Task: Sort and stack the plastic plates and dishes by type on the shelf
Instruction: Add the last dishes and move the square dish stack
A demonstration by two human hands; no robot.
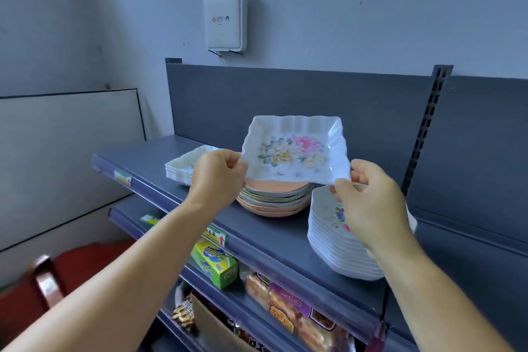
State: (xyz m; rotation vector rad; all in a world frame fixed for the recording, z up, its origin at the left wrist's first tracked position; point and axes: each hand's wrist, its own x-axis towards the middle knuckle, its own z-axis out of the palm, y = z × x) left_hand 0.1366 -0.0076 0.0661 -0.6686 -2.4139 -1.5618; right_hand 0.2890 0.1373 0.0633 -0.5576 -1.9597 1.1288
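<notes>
White flowered dish [294,148] is pinched between left hand [218,173] and right hand [371,200]; matching square stack [183,166] lies just beyond the left hand.

Both forearms are bare from wrist to the bottom edge of the view; no sleeve shows on either one. The left hand [218,173] and the right hand [371,200] wear no gloves, rings, watch or bracelet. The fingernails that show are short and unpainted.
</notes>
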